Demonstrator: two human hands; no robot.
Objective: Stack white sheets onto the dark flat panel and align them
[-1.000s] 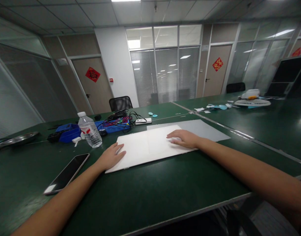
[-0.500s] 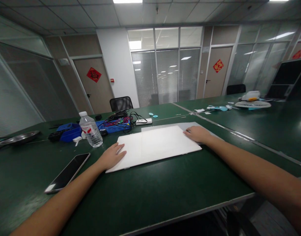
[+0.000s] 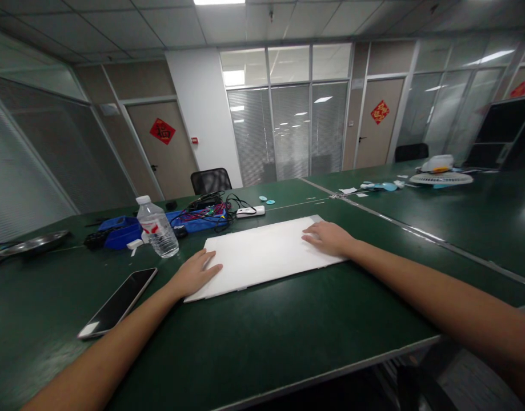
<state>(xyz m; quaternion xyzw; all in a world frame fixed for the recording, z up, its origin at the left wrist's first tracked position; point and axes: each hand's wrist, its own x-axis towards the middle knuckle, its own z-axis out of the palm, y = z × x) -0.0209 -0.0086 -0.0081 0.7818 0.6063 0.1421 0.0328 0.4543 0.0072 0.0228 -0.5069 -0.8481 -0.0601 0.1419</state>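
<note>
A thin, flat white board (image 3: 257,255) lies on the green table, with slightly stepped edges along its near side. On its left end rests my left hand (image 3: 197,274), fingers stretched and thumb apart, pressing flat on the surface. My right hand (image 3: 328,238) lies over the right end, its fingers spread on the white surface. A small strip of grey (image 3: 315,218) shows at the far right corner beyond my fingers. What lies beneath the board is hidden. Both hands are open and grasp nothing.
Left of the board are a phone (image 3: 119,302) and a water bottle (image 3: 157,228). Blue trays (image 3: 120,233) with tangled cables and a white power strip (image 3: 251,212) stand behind. A metal pan (image 3: 35,242) is far left. The table's front edge (image 3: 331,374) runs close to me.
My right hand has moved left along the board. The grey sheet that stuck out behind and to the right is now almost wholly out of sight. My left hand has stayed nearly still.
</note>
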